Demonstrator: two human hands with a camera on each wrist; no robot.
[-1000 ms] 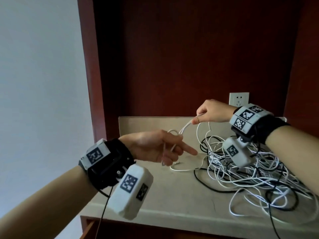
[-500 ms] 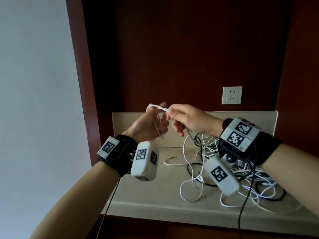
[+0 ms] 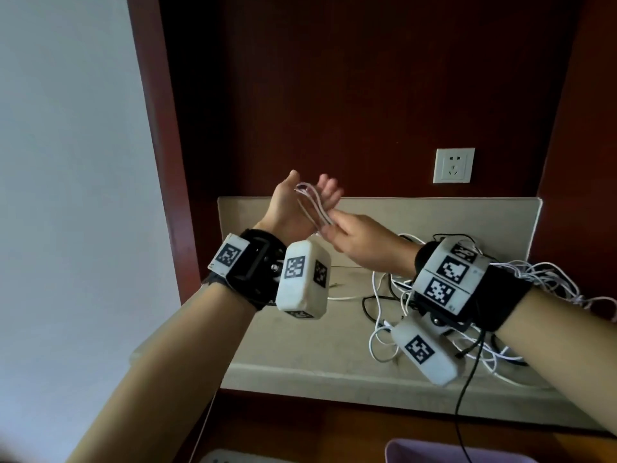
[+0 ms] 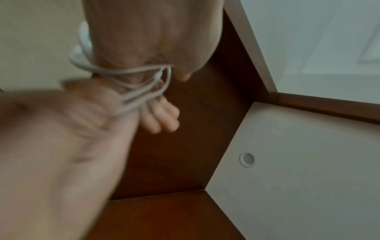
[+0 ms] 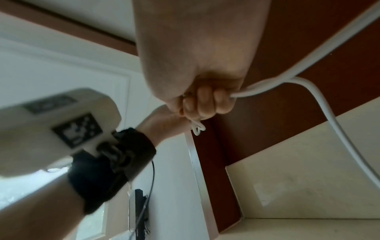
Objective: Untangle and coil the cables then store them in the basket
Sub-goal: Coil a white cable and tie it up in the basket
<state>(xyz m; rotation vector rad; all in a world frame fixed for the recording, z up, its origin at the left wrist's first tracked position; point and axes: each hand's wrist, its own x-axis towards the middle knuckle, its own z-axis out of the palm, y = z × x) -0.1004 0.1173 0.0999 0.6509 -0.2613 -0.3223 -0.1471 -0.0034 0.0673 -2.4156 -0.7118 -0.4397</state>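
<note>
- left hand raised, fingers straight; white cable looped across palm
- right hand pinches cable loops (fingers curled)
- tangled cables toward counter's right edge

A thin white cable is looped in several turns, while tangled white and black cables lie heaped on the counter.

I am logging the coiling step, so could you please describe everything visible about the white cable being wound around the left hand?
The white cable is thin, round and smooth, plastic-looking. Several loops run across the raised left hand, from the crook of the thumb to the palm's edge. The right hand grips its strands beside the left palm. From that fist the cable trails down toward the tangled cable pile on the beige countertop.
</note>
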